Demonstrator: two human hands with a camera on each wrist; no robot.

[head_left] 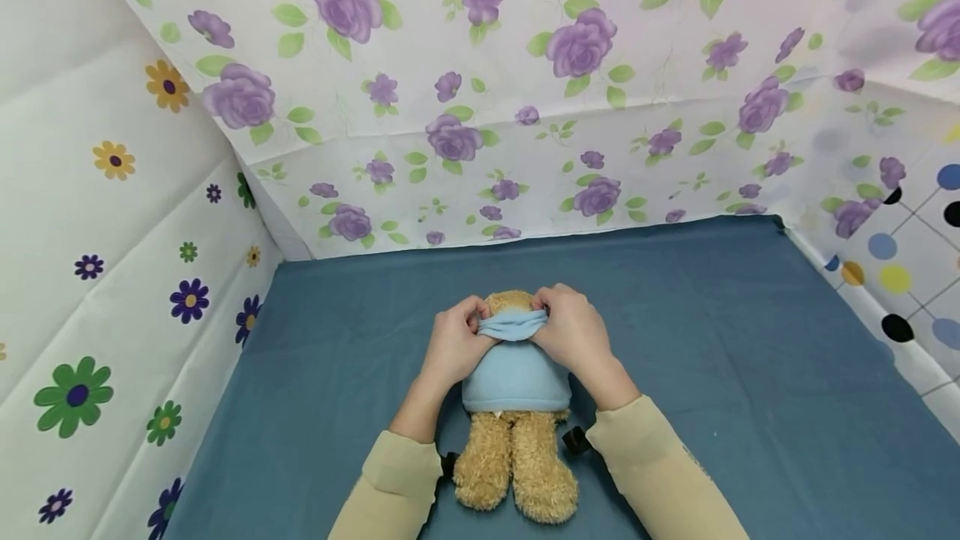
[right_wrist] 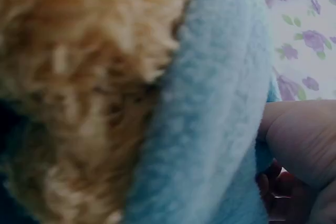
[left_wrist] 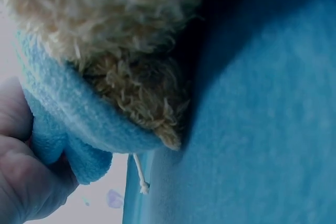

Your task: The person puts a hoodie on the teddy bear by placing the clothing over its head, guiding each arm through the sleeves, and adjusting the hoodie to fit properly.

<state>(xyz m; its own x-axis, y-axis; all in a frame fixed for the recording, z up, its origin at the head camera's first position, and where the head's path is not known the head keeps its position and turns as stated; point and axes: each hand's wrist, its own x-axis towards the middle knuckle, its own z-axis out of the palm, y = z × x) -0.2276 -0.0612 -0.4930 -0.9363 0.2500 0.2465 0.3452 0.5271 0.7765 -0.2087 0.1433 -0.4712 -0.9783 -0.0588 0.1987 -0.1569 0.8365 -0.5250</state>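
A curly-furred brown teddy bear (head_left: 513,465) lies on the blue cloth, legs toward me, wearing a light blue fleece top (head_left: 516,382). My left hand (head_left: 457,344) pinches one end of a gathered fold (head_left: 513,325) of the top, across the bear's head. On the fold's other end my right hand (head_left: 573,332) has its grip. Only the crown of the bear's head (head_left: 510,300) shows above the fold. A thin knotted cord (left_wrist: 139,174) hangs by the top in the left wrist view. Fleece (right_wrist: 210,103) and fur fill much of the right wrist view.
Blue cloth (head_left: 712,340) covers the surface around the bear. White sheeting with purple roses (head_left: 453,140) stands along the back. A flower-printed sheet (head_left: 112,273) borders the left, and a dotted one (head_left: 900,273) the right.
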